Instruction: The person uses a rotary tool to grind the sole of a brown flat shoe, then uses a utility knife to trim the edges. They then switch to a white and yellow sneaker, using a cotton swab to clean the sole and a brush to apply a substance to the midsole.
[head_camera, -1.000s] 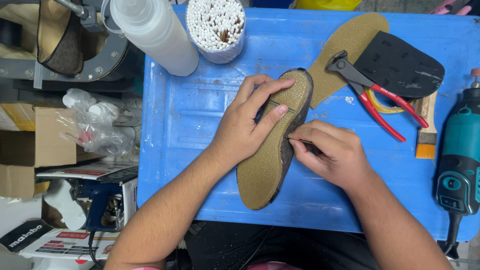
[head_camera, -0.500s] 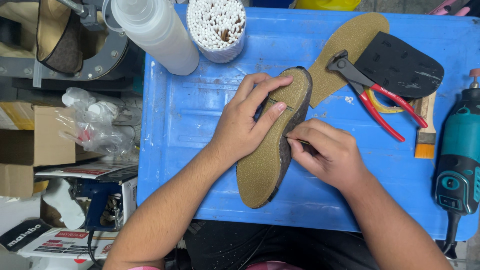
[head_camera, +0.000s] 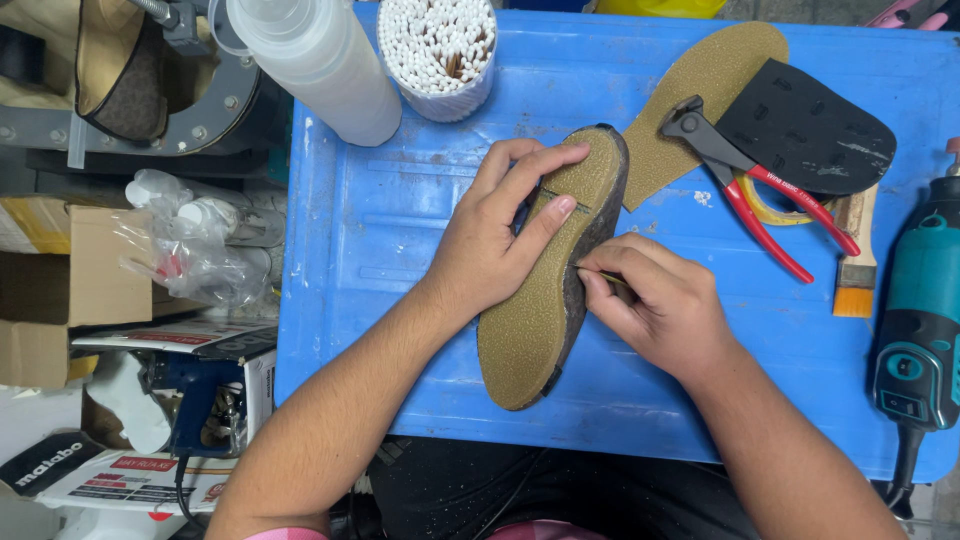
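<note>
Tan-soled shoe (head_camera: 545, 290) lies sole-up mid-table, pressed under the left hand (head_camera: 495, 245) with fingers spread flat. The right hand (head_camera: 660, 300) pinches a thin tool, too small to tell, against the sole's right edge. Bare blue table (head_camera: 380, 230) lies leftward; red-handled pincers (head_camera: 760, 195) rightward. Behind, a cup (head_camera: 440, 50) holds white sticks.

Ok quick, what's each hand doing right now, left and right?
Left hand: open, fingers spread flat on the tan shoe sole, pressing it down.
Right hand: closed in a pinch grip on something thin at the sole's edge; what it is cannot be told.
</note>
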